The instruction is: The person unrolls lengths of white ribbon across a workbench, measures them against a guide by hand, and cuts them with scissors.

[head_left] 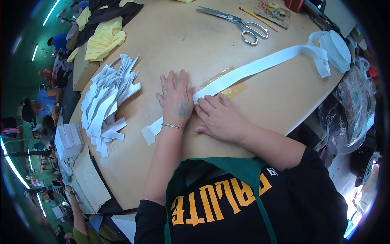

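A long white strip (pixel 260 67) lies across the middle of the bench (pixel 268 110). It runs on a slant, from the upper right of the frame down to the left of the middle. Its short end pokes out past the left hand (pixel 177 99) and points to the lower left. The long part goes up and right from both hands, toward the white roll (pixel 335 51) (it bends there, so I can't tell if they join).

The left hand lies flat on top of the strip, palm down, fingers spread. The right hand (pixel 221 116) has bent fingers, with its tips at the strip's lower edge; I can't tell if it pinches. The right hand is nearer the roll; the left hand is nearer the short end.
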Demonstrator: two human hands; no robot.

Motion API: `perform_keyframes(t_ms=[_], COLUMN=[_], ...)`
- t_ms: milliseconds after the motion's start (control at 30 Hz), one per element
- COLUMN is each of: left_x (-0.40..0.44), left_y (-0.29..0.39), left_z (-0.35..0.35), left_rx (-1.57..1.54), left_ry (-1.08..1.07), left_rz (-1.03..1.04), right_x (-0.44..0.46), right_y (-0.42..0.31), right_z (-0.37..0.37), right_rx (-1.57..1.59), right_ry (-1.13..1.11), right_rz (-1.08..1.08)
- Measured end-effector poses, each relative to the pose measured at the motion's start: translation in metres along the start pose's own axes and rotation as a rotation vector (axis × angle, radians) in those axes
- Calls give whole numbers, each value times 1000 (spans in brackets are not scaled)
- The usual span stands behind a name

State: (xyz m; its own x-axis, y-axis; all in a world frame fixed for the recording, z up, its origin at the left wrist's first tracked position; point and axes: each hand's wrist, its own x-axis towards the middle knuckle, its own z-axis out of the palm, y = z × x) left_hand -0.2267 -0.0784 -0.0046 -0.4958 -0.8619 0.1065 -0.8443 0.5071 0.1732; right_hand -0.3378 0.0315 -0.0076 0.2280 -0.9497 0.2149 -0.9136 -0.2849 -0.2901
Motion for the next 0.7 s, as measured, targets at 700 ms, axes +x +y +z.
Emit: perform_keyframes(t_ms=[700], left_x=[-6], left_y=[-7], left_z=[11], left_rx=[-72], left_ry=[43], left_rz=[-52], right_x=[60], right_y=[194], right_z=[-84], right_rx=[-133], right_ry=[-33], right_rz=[784])
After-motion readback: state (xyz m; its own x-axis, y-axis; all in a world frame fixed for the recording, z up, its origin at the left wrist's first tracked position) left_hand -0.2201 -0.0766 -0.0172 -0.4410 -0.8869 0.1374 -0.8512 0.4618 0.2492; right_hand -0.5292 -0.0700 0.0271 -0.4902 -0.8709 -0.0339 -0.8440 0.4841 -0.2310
